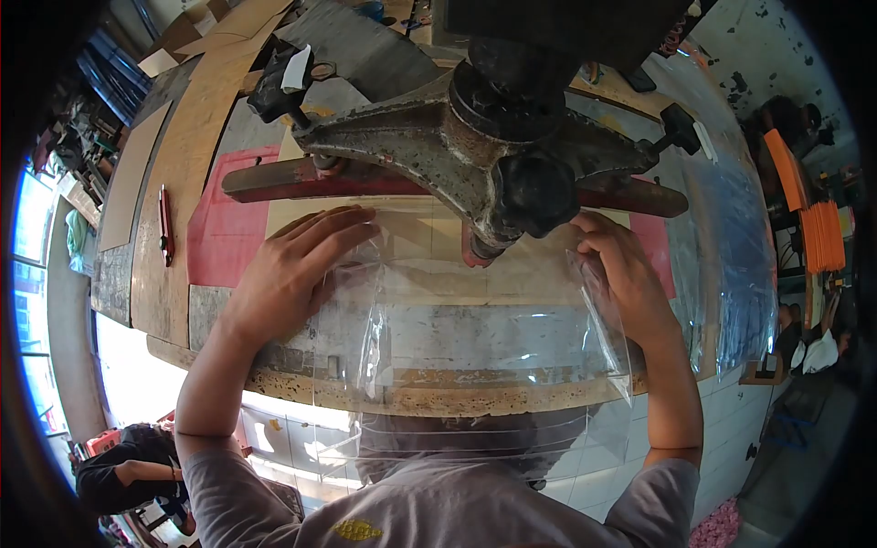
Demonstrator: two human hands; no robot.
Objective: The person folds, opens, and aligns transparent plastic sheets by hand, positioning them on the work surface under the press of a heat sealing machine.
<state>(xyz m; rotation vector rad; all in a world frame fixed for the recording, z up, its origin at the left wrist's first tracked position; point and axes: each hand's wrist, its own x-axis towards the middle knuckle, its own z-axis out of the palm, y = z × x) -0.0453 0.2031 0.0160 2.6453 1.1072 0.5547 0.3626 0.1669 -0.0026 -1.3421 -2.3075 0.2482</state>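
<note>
A clear plastic sheet [493, 352] stretches between my hands, its near part hanging over the table's front edge. My left hand [297, 260] lies on its left side with fingers stretched flat towards the press; the thumb is mostly hidden. With curled fingers, my right hand [621, 269] grips the sheet's right side, where the film is creased. Just beyond both hands stands a cast-metal press head [402, 128] with a black knob [536, 190]. Its long red bar [384, 183] runs crosswise above a tan board [420, 285] and a pink mat [228, 219].
A red utility knife [165, 228] lies on wooden boards at left. Flat cardboard [135, 183] rests farther left. Bluish plastic film [744, 274] covers the table's right end. Orange sheets [822, 239] hang at right. Another person [142, 470] is at lower left.
</note>
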